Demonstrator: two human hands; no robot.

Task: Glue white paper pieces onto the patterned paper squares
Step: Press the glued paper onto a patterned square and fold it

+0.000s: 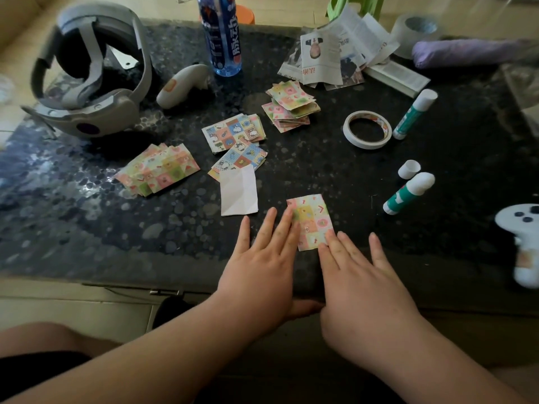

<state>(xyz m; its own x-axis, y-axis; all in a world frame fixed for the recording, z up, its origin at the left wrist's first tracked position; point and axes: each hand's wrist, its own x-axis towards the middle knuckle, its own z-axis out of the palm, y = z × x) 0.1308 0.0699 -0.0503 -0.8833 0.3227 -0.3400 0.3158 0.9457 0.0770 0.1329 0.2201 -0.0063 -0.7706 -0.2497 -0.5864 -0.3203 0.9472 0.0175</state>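
Observation:
A patterned paper square lies near the table's front edge. My left hand lies flat with straight fingers, its fingertips touching the square's left edge. My right hand is flat too, fingertips pressing the square's lower right corner. A white paper piece lies just left of it. An uncapped glue stick lies to the right with its cap beside it. Piles of patterned squares sit at the left, the middle and further back.
A capped glue stick and a tape roll lie at the right. A headset, a controller, a water bottle and cut newspaper stand at the back. Another controller sits at the right edge.

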